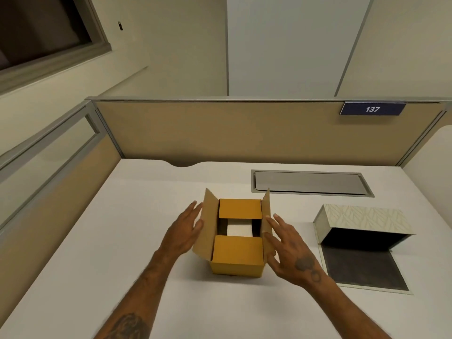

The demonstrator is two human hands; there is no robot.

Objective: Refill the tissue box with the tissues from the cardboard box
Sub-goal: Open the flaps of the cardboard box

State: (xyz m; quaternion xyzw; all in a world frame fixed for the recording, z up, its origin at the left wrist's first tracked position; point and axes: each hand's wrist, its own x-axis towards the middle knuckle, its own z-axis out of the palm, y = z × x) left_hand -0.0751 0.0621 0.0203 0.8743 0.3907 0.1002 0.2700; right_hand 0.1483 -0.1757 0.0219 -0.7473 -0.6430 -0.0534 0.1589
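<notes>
Cardboard box (pixel 236 252) sits mid-table (pixel 122 241), side flaps spread by left hand (pixel 182 234) and right hand (pixel 289 250) — fingers splayed, gripping nothing; white tissues (pixel 239 229) show inside; next, likely fold back the inner flaps — the tissue box (pixel 362 222) lies open to the right.

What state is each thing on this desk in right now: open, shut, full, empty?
Brown cardboard box: side flaps up, end flaps partly folded in, white tissues visible inside.
Leaf-patterned tissue box: open, dark interior looks empty.
Left hand: open, against left flap.
Right hand: open, fingers on right flap.
Grey desk hatch: shut.
</notes>
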